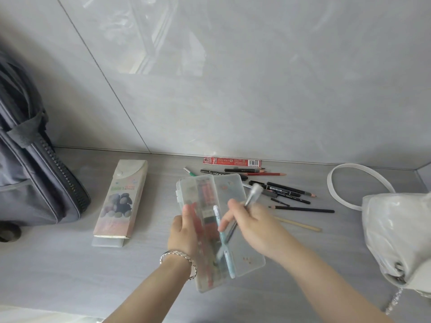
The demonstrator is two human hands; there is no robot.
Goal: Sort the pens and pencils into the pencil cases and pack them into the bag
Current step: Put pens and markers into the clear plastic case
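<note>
On the grey counter (pixel 70 264): two bare hands meet over an open clear pencil case (pixel 229 187), which lies near the front edge, its lid folded out to the right.
Left hand (pixel 184 231): fingers curled over the case's left side, gripping it; a silver bracelet (pixel 178 259) sits on the wrist.
Right hand (pixel 251 224): closed round a grey-capped pen (pixel 253 194), held slanted above the lid with the cap end pointing away from the person (the pen is blurred).
Inside the case: red pens (pixel 206 192) lie lengthwise in the tray, and a light blue pen (pixel 227 257) lies along the hinge line.
Case on the counter or lifted: I cannot tell from here.
Loose pens and pencils (pixel 286 192): scattered behind and to the right of the case, among them a long black pencil (pixel 303 209), a red pencil (pixel 268 174) and a pale wooden pencil (pixel 298 223).
Red refill packet (pixel 232 162): flat against the foot of the tiled wall.
Printed pencil case (pixel 121 201): shut, lying to the left of the clear one, well apart from it.
Grey backpack (pixel 30 183): standing at the far left, its zip facing the counter.
White handbag (pixel 396 229): at the right edge, its strap (pixel 349 166) looped out toward the wall.
</note>
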